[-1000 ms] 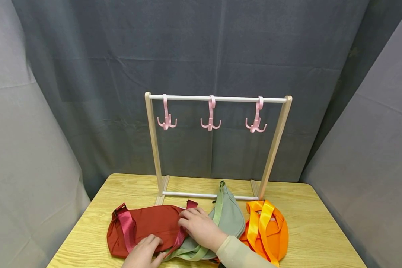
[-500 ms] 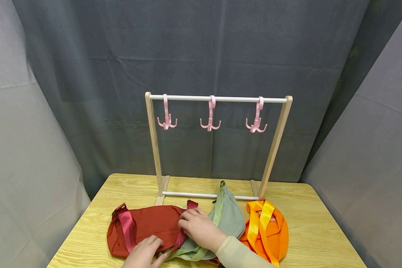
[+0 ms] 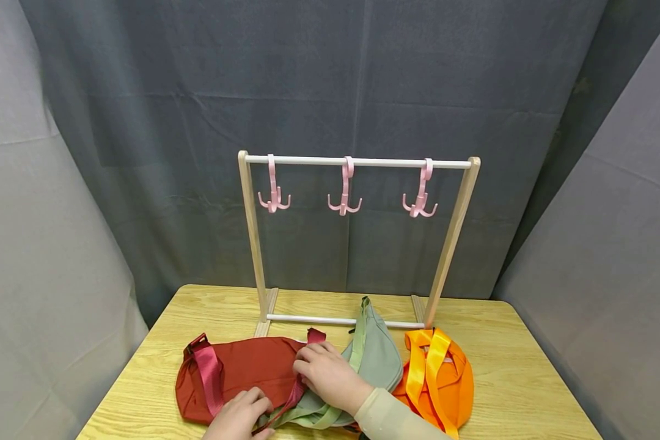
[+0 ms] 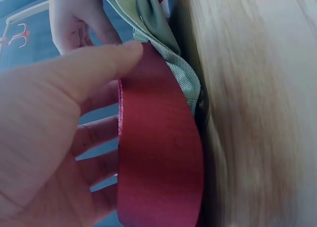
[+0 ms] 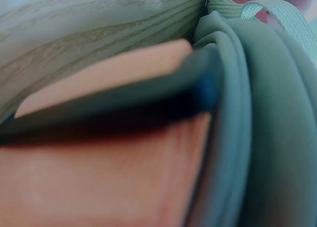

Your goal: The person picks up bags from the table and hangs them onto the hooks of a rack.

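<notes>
A dark red waist bag (image 3: 253, 366) lies on the table in the head view, its crimson strap (image 3: 208, 379) looped across its left side. My left hand (image 3: 239, 417) is at the bag's lower edge. In the left wrist view its thumb lies against the red strap (image 4: 161, 138), with the fingers behind, pinching it. My right hand (image 3: 330, 374) grips the red bag's right end beside the strap, fingers curled over it; the fingertips are partly hidden. Under and beside that hand lies a grey-green waist bag (image 3: 382, 357) with a light green strap (image 3: 359, 345).
An orange bag (image 3: 459, 391) with shiny yellow-orange straps lies to the right. Behind the bags stands a wooden rack (image 3: 451, 244) with a white top bar (image 3: 385, 162). Three pink hooks (image 3: 344, 189) hang from it. Grey cloth (image 3: 198, 153) encloses the table (image 3: 517, 366).
My left hand has shifted slightly right along the red bag's lower edge, its fingers nearer the strap. My right hand and the bags have stayed almost still.
</notes>
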`<action>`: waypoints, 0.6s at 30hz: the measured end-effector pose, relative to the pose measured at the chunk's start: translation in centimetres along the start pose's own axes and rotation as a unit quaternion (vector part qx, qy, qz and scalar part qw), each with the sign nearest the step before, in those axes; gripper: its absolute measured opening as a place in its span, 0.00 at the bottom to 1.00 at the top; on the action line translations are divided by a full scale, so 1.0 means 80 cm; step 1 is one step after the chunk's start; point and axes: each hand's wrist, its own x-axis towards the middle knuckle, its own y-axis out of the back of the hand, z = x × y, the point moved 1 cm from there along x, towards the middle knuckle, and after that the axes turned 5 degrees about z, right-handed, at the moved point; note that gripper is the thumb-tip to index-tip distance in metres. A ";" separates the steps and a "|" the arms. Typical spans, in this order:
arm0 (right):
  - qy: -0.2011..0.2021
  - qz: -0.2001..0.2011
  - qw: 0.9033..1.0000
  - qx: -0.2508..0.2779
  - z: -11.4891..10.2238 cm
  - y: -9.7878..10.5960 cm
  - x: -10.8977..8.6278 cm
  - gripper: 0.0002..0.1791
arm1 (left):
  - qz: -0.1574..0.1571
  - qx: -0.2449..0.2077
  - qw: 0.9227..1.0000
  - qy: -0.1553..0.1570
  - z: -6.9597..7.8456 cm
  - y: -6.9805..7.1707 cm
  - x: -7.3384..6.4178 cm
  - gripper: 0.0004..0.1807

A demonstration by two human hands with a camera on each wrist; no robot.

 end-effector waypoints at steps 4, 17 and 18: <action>-0.001 0.000 1.000 0.003 0.000 0.000 -0.001 0.06 | 0.012 -0.002 1.000 -0.020 0.002 -0.001 0.000 0.06; -0.006 -0.005 1.000 0.025 0.001 0.004 -0.003 0.09 | 0.052 0.039 0.998 -0.025 0.015 -0.002 0.002 0.08; -0.007 -0.007 1.000 0.027 0.001 0.004 -0.003 0.09 | 0.056 0.040 0.997 -0.026 0.016 -0.001 0.002 0.09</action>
